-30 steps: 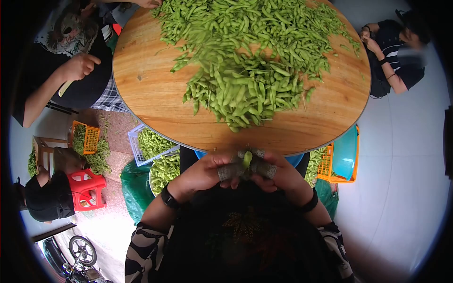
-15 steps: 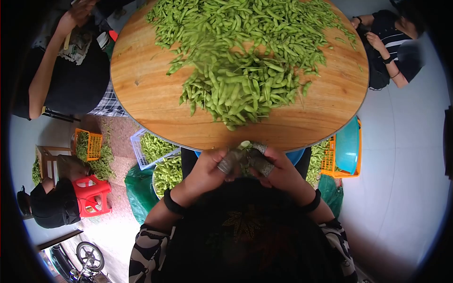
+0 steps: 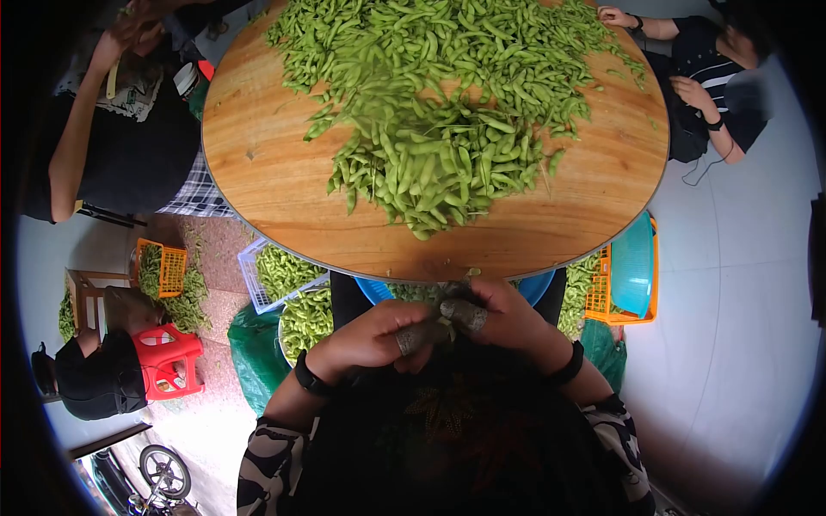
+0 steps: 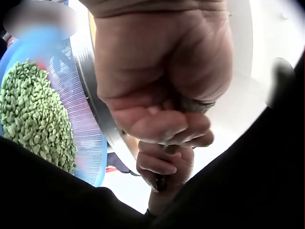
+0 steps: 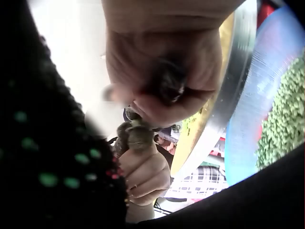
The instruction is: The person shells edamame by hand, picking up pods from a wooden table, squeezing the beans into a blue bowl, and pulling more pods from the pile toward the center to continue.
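In the head view my left hand (image 3: 374, 334) and right hand (image 3: 508, 318) meet just below the near table edge. Grey wraps cover both thumbs. Between the thumbs, the left hand pinches a green edamame pod (image 3: 446, 324), mostly hidden by the fingers. My right thumb presses against it from the other side, and a pale green pod end (image 3: 473, 272) sticks out above the right fingers. Curled fingers show on the left hand (image 4: 164, 90) in its wrist view. From the right wrist, the right hand (image 5: 167, 81) is curled above the left hand's wrapped thumb (image 5: 141, 138).
Edamame pods (image 3: 430, 159) lie heaped on the round wooden table (image 3: 284, 198). Below its edge sits a blue basin (image 4: 97, 157) of shelled beans (image 4: 35, 114). Crates of pods flank me: a lilac one (image 3: 249, 267) and an orange one (image 3: 598, 297). Other people sit around.
The pod that stood up between my thumbs is now mostly hidden. My hands have dropped slightly, and more of the blue basin shows. At right, a person's hand has reached onto the table.
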A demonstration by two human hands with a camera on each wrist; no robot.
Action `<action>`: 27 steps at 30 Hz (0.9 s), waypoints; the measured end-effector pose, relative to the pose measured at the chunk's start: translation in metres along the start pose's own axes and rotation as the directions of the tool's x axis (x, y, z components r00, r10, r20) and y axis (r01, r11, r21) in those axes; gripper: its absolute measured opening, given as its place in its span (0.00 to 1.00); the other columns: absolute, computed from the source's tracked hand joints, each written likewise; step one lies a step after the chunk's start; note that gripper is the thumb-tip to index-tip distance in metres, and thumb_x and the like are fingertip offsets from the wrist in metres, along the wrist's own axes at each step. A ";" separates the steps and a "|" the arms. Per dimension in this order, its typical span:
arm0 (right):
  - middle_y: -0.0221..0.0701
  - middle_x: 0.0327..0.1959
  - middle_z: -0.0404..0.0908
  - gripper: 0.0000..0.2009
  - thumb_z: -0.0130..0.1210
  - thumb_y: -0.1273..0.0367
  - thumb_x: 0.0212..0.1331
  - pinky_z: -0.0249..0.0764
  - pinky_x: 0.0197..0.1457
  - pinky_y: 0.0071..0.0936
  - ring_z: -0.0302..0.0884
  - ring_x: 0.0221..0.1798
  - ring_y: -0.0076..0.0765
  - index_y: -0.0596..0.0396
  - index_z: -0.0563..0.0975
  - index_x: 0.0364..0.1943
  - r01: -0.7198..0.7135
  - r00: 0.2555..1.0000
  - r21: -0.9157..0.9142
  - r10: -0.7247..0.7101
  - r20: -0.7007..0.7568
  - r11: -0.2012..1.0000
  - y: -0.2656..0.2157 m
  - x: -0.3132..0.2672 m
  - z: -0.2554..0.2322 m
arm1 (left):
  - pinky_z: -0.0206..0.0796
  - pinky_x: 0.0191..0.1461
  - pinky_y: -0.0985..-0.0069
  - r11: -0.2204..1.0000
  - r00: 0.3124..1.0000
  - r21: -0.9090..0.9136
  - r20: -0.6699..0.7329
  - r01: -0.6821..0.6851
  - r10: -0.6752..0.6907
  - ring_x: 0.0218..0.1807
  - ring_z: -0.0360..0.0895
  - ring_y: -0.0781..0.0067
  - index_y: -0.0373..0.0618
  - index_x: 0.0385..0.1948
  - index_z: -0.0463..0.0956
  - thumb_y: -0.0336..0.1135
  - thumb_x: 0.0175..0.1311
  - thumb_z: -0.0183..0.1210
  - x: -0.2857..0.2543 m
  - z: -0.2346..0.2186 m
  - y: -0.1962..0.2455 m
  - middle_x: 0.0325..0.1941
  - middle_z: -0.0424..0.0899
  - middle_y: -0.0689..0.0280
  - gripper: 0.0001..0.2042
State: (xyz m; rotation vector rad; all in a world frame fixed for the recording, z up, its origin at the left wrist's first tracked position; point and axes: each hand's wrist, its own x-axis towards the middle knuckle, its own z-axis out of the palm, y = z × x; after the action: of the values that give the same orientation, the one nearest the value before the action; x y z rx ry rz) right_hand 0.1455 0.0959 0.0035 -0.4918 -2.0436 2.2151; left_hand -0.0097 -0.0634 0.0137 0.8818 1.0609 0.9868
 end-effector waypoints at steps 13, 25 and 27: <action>0.38 0.24 0.77 0.11 0.62 0.71 0.50 0.73 0.32 0.31 0.79 0.29 0.37 0.60 0.76 0.36 0.216 0.863 -0.506 -0.406 -0.302 0.835 0.020 -0.007 0.002 | 0.65 0.24 0.80 0.978 0.967 0.203 -0.255 0.052 0.001 0.20 0.73 0.79 0.40 0.37 0.70 0.25 0.66 0.42 0.010 0.009 0.004 0.18 0.74 0.68 0.07; 0.40 0.29 0.79 0.12 0.63 0.71 0.47 0.73 0.37 0.28 0.77 0.29 0.36 0.60 0.77 0.36 0.131 0.985 -0.443 -0.166 -0.041 0.887 0.030 -0.011 0.005 | 0.63 0.23 0.80 0.993 0.998 0.108 -0.035 0.055 -0.052 0.20 0.72 0.80 0.41 0.32 0.69 0.28 0.67 0.45 0.001 0.000 -0.013 0.17 0.73 0.69 0.04; 0.41 0.28 0.79 0.12 0.63 0.71 0.48 0.73 0.37 0.28 0.77 0.30 0.37 0.60 0.77 0.36 0.085 0.991 -0.546 -0.126 -0.037 0.834 0.020 -0.017 0.000 | 0.59 0.23 0.83 0.999 0.987 -0.033 -0.158 0.012 -0.018 0.19 0.67 0.83 0.41 0.35 0.73 0.31 0.69 0.48 -0.003 0.003 -0.011 0.17 0.72 0.70 0.06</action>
State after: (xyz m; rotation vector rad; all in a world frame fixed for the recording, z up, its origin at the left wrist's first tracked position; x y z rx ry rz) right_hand 0.1644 0.0893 -0.0128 -0.4704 -2.5790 1.5009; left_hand -0.0047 -0.0696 0.0051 0.7777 1.1807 1.0720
